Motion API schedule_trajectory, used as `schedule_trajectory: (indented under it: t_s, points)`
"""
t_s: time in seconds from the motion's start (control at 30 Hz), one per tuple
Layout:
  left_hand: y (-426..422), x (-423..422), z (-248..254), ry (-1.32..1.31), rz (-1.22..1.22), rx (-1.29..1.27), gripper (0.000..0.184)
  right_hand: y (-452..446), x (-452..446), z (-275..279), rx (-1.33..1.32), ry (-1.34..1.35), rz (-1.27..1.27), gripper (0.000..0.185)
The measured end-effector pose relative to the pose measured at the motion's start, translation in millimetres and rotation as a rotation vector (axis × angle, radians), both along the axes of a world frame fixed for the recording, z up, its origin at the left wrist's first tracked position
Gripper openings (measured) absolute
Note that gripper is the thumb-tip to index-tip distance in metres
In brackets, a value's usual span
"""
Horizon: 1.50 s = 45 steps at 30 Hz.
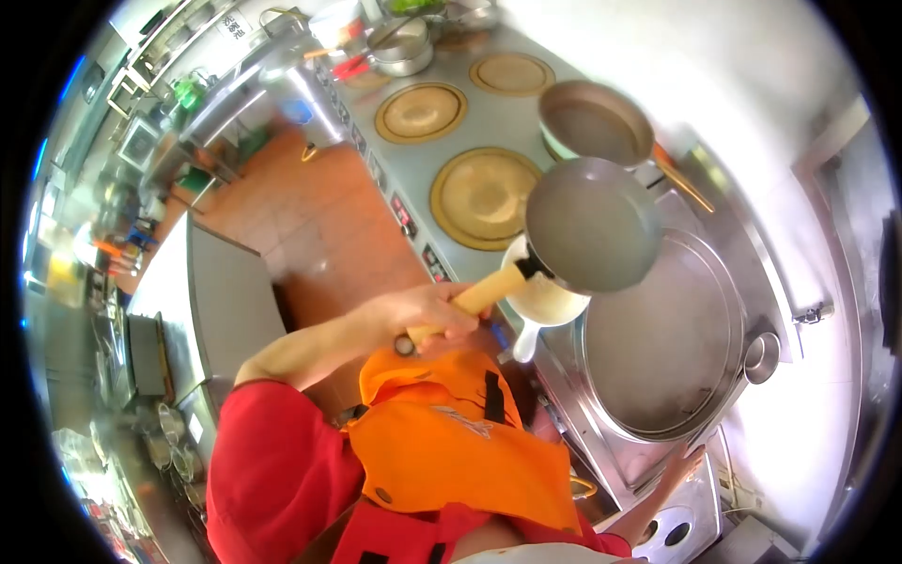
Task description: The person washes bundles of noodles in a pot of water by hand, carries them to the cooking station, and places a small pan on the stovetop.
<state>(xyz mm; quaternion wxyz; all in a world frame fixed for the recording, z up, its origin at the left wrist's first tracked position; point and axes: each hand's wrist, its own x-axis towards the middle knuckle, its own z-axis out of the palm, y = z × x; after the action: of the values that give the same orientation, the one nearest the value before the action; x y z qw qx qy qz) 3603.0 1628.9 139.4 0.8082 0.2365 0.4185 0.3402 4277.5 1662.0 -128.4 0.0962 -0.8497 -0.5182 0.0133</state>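
Note:
My left hand is closed around the light wooden handle of a grey frying pan. The pan is raised over the edge between the stovetop and a large round pot of cloudy, steaming liquid. Partly hidden beneath the pan is a white ladle-like scoop with a short handle; what supports it is unclear. Low on the right, my right hand is beside the pot's near rim, fingers stretched out and apparently holding nothing. Whether it touches the metal edge I cannot tell.
Round brown hotplates line the steel stovetop. A second, deeper pan stands at the back, with a wooden stick near it. A small metal cup sits at the pot's right. Stacked metal pans stand far off; a white-topped counter is left.

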Motion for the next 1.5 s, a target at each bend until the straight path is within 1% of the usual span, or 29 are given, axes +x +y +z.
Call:
schedule_trajectory:
  t_s: [0.1,0.13,0.17,0.2,0.23,0.27,0.33,0.37,0.43,0.47,0.53,0.6,0.67,0.77,0.87,0.9,1.0,1.03,1.13,1.17,1.27,1.3,1.37,1.4,1.43,1.47,1.5]
  points:
    - [5,-56,-21,0.034,-0.016,0.047,0.029,-44,-43,28,0.246,0.464,-0.014,0.065]
    - [6,-76,-29,0.049,-0.019,0.057,0.029,-61,-64,35,0.315,0.633,-0.085,0.064]
    - [9,-95,-35,-0.002,-0.015,0.040,0.029,-77,-91,43,0.390,0.800,-0.159,0.063]
    - [12,-117,-42,0.043,-0.030,0.032,0.029,-95,-122,50,0.473,0.966,-0.236,0.063]
    - [17,-137,-48,0.087,-0.048,0.026,0.030,-110,-157,64,0.460,1.066,-0.296,0.058]
    - [22,-158,-55,0.131,-0.073,0.021,0.030,-124,-189,69,0.533,1.146,-0.367,0.054]
    - [34,-196,-71,0.144,-0.130,0.051,0.027,-153,-253,73,0.564,1.174,-0.382,0.045]
    - [39,-211,-80,0.143,-0.161,0.064,0.025,-168,-287,75,0.469,1.027,-0.289,0.040]
    - [49,-241,-100,0.098,-0.215,0.063,0.023,-181,-350,67,0.356,1.096,-0.277,0.033]
    - [55,-253,-110,0.078,-0.235,0.061,0.023,-179,-380,60,0.349,1.318,-0.346,0.029]
    - [65,-267,-130,0.069,-0.223,0.036,0.022,-152,-452,68,0.360,1.314,-0.356,0.034]
    - [72,-277,-152,0.042,-0.234,0.026,0.022,-118,-491,66,0.397,1.343,-0.281,0.039]
    - [78,-283,-173,-0.010,-0.262,0.038,0.023,-84,-502,54,0.314,1.207,-0.136,0.041]
    - [76,-282,-182,-0.152,-0.174,0.019,0.024,-38,-521,62,0.264,1.406,-0.313,0.034]
    - [81,-280,-186,-0.163,-0.187,0.005,0.024,-22,-518,49,0.088,1.376,-0.289,0.024]
    - [83,-280,-185,-0.157,-0.193,0.007,0.024,-22,-527,56,0.149,1.422,-0.275,0.019]
    - [84,-280,-189,-0.166,-0.202,0.030,0.025,-33,-528,45,0.300,1.528,-0.288,0.017]
    - [84,-282,-189,-0.143,-0.225,0.018,0.025,-36,-535,49,0.377,1.546,-0.349,0.016]
    - [82,-279,-186,-0.092,-0.233,0.022,0.024,-42,-543,49,0.431,1.469,-0.410,0.016]
    - [83,-280,-188,-0.082,-0.272,0.059,0.027,-44,-546,51,0.445,1.458,-0.439,0.018]
    - [83,-281,-197,-0.208,-0.211,0.053,0.037,-53,-546,53,0.378,1.468,-0.431,0.014]
    - [82,-286,-202,-0.249,-0.211,0.079,0.050,-56,-549,57,0.383,1.515,-0.461,0.014]
    - [73,-293,-210,-0.265,-0.090,-0.022,0.057,-60,-552,65,0.392,1.608,-0.519,0.019]
    - [70,-297,-214,-0.275,-0.030,-0.070,0.060,-66,-543,57,0.309,1.160,-0.250,0.023]
    - [65,-303,-238,-0.384,-0.075,-0.052,0.067,-76,-527,41,0.229,0.707,0.011,0.028]
    - [60,-306,-259,-0.412,-0.023,-0.114,0.065,-81,-518,31,0.152,0.248,0.261,0.033]
    - [51,-308,-276,-0.440,0.026,-0.178,0.064,-84,-522,43,0.124,0.053,0.295,0.042]
